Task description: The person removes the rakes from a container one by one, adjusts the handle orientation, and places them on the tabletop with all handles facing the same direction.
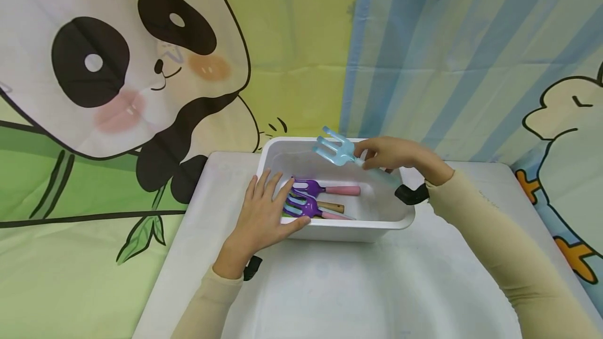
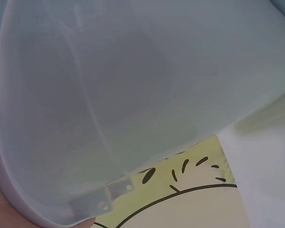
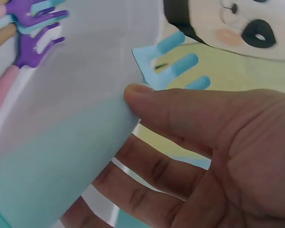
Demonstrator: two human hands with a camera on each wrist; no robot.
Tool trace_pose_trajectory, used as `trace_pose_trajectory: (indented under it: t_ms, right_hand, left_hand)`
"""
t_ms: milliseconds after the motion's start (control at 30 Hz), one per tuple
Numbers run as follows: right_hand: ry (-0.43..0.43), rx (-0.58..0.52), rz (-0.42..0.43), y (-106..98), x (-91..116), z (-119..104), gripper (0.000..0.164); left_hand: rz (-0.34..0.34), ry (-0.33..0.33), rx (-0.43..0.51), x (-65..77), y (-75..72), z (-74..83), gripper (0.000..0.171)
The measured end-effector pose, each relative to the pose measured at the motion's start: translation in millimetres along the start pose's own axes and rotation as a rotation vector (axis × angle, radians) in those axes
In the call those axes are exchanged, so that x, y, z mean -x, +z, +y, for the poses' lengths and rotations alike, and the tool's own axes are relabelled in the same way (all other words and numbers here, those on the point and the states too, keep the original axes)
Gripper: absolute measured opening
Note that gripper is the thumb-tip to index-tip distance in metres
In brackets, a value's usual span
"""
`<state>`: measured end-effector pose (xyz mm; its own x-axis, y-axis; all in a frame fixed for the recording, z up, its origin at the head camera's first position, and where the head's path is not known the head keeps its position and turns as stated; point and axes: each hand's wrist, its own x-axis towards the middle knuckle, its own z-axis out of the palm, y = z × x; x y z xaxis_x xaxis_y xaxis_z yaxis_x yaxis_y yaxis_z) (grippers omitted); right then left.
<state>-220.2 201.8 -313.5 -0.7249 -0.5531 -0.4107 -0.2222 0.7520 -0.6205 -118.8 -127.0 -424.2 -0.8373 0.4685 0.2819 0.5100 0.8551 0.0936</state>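
My right hand (image 1: pixel 393 153) holds a light blue toy garden fork (image 1: pixel 340 148) by its pale handle, above the back right of a white plastic bin (image 1: pixel 325 232). In the right wrist view, the thumb and fingers close around the pale teal handle (image 3: pixel 61 156), with the blue tines (image 3: pixel 178 66) beyond the thumb. My left hand (image 1: pixel 264 213) rests at the bin's left front rim, fingers straight and spread. Inside the bin lie purple forks with pink handles (image 1: pixel 343 190), and a tan wooden handle (image 1: pixel 332 206); other pieces there are partly covered.
The bin stands on a white table (image 1: pixel 377 281). Behind it hangs a printed cloth with a panda (image 1: pixel 155 67) and blue stripes. The bin's wall (image 2: pixel 133 95) fills most of the left wrist view.
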Motion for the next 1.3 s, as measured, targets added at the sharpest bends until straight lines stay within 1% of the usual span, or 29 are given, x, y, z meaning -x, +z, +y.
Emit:
trace_pose_trajectory:
  t_ms: [100,200,333,467,600,800,1000,1100,1300]
  right_hand:
    - [0.013,-0.078,0.03,-6.5,15.2,3.7,0.036]
    - [0.014,-0.125,0.066,-12.8,29.5,9.9,0.035]
    - [0.037,-0.174,0.117,-20.2,48.0,24.3,0.036]
    - [0.074,-0.193,0.165,-24.6,64.5,45.0,0.042]
    - [0.108,-0.216,0.199,-22.5,75.7,71.7,0.046]
    - [0.161,-0.297,0.236,-7.9,86.4,116.0,0.049]
    - [0.231,-0.417,0.249,19.7,89.5,158.8,0.053]
    - [0.251,-0.463,0.244,34.6,89.8,175.4,0.054]
    - [0.303,-0.562,0.247,59.1,86.7,199.4,0.056]
  left_hand:
    - [-0.007,-0.003,0.002,0.4,-0.2,0.4,0.1]
    - [-0.019,-0.007,-0.006,0.8,-1.2,1.2,0.1]
    - [-0.034,-0.014,-0.014,0.9,-2.5,2.2,0.101]
    - [-0.034,-0.016,-0.015,0.7,-2.7,2.3,0.101]
    - [-0.04,-0.023,-0.005,0.8,-2.8,2.9,0.101]
    - [-0.046,-0.029,0.014,0.8,-1.7,2.8,0.1]
    - [-0.042,-0.027,0.015,1.0,-1.5,3.3,0.099]
    - [-0.043,-0.027,0.011,0.9,-1.6,3.4,0.099]
    - [-0.043,-0.031,0.018,0.7,-1.8,4.1,0.099]
